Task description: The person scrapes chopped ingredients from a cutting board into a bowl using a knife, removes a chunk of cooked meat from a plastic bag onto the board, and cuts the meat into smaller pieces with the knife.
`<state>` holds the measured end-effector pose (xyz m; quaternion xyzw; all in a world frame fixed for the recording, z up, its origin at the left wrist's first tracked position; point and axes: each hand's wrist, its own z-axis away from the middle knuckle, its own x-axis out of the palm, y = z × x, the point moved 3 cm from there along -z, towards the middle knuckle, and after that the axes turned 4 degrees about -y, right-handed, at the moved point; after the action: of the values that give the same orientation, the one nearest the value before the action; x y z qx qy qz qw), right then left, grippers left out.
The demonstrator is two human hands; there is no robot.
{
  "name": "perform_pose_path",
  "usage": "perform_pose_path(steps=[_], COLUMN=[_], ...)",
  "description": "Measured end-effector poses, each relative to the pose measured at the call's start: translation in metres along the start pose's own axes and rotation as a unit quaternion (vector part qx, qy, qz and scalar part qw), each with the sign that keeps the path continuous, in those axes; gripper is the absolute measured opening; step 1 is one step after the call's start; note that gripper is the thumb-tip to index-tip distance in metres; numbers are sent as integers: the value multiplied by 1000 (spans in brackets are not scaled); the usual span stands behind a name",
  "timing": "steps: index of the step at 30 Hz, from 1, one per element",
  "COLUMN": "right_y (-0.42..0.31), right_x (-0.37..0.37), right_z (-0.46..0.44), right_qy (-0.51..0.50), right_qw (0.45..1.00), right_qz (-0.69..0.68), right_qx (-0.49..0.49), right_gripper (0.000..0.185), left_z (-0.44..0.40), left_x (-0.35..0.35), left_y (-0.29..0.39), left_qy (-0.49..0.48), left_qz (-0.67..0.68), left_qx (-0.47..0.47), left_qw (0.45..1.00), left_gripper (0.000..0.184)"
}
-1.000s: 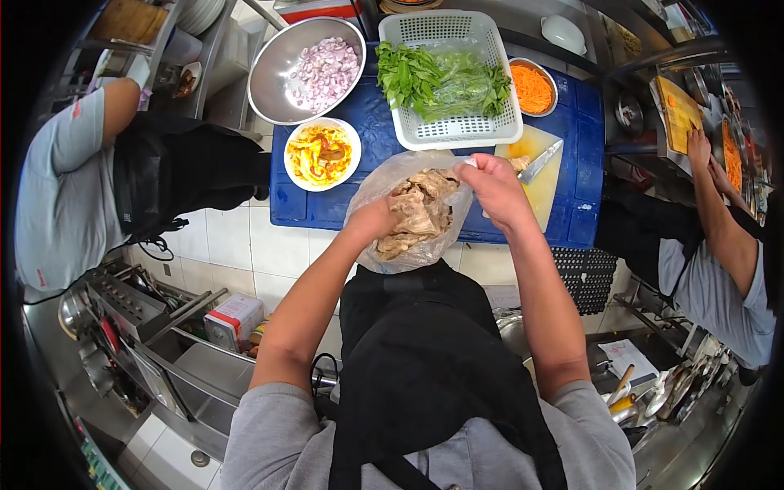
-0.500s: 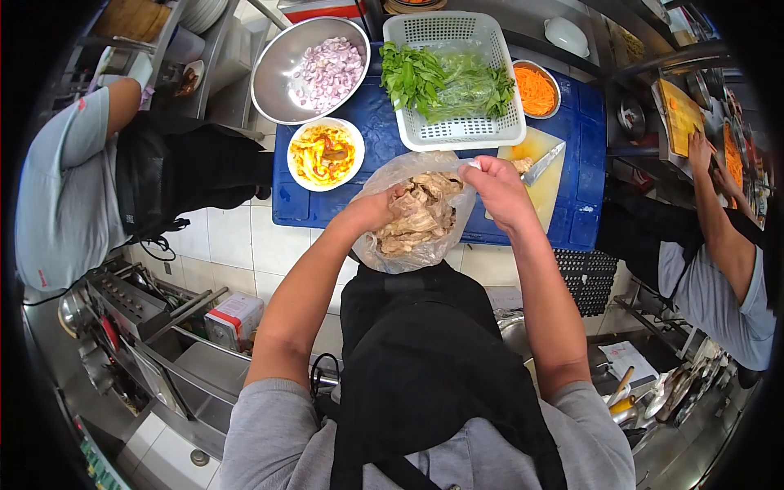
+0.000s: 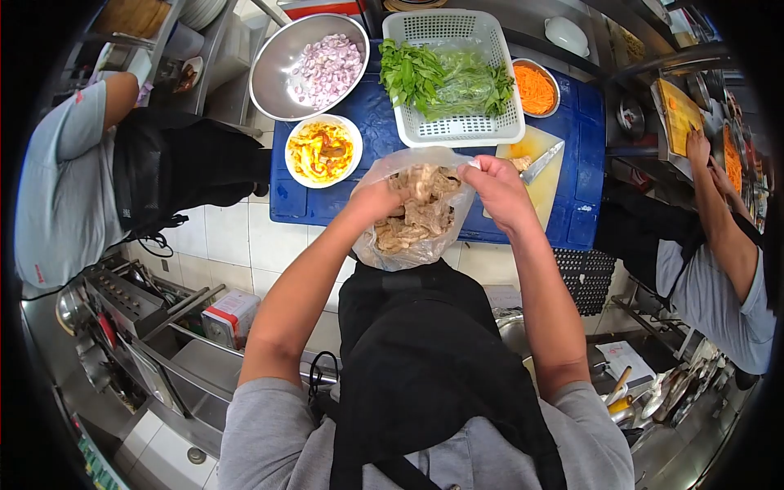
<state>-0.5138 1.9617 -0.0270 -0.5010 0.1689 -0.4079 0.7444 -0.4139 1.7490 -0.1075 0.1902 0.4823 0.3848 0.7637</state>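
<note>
A clear plastic bag (image 3: pixel 408 260) full of brownish, cooked-looking meat pieces (image 3: pixel 418 222) is held open at the table's near edge. My right hand (image 3: pixel 496 189) pinches its rim on the upper right. Inside the mouth of the bag is my left hand (image 3: pixel 379 201), its fingers closed on a piece of meat at the top of the pile; the fingertips are partly hidden. Just beyond the bag, a white plate (image 3: pixel 324 180) with yellow and red sauce sits to the left, and a knife (image 3: pixel 542 163) lies on a cutting board (image 3: pixel 539 196) to the right.
On the blue table (image 3: pixel 578 163) stand a metal bowl (image 3: pixel 273 82) of chopped purple onion, a white basket (image 3: pixel 459 135) of green leaves and a bowl of shredded carrot (image 3: pixel 535 90). Co-workers stand at left (image 3: pixel 61 188) and right (image 3: pixel 719 302); the right one works at another board (image 3: pixel 676 118).
My left hand has shifted slightly within the bag, and the meat pieces under its fingers have been disturbed and lifted a little. My right hand keeps its pinch on the rim.
</note>
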Motion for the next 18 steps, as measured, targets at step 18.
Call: perform_pose_path(steps=[18], right_y=[6], right_x=[-7], right_z=[13], right_qy=[23], right_qw=[1000], right_qz=[-5], right_qx=[-4], right_gripper=[24], left_z=[48], left_x=[25], left_y=[-23], left_qy=[-185], left_qz=[-122], left_qx=[-56], left_qw=[974], left_gripper=[48])
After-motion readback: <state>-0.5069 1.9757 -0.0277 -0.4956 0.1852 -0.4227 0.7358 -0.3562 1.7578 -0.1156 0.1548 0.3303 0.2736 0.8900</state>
